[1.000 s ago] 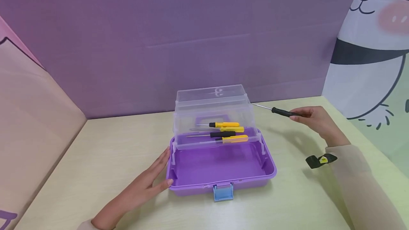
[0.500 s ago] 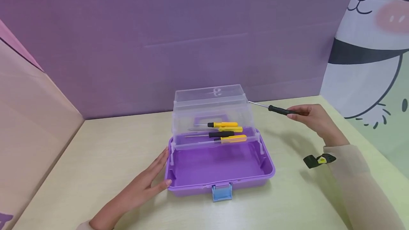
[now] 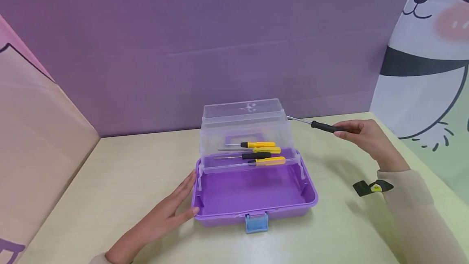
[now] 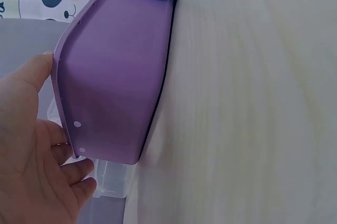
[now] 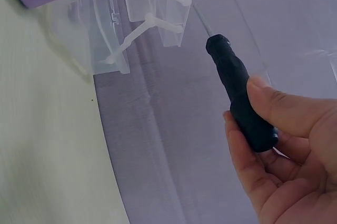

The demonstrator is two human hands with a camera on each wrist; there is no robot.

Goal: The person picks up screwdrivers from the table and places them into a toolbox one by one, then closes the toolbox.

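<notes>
A purple toolbox with a light blue latch stands with its clear tray raised at the back. Several screwdrivers with yellow or black handles, such as one black-handled screwdriver, lie across that tray. My left hand rests along the box's left side, fingers fairly straight and thumb at the front rim. To the right of the box, above the table, my right hand grips a black-handled screwdriver by its handle end. Its metal shaft points left, the tip at the tray's right edge in the head view.
The pale wood-look table meets a purple backdrop behind the box. A panda picture covers the right wall. Hanging at the right sleeve is a black strap with a yellow mark.
The screwdriver in my right hand has shifted slightly left, its tip closer to the tray's edge. My left hand stays on the box. The head view sways a little.
</notes>
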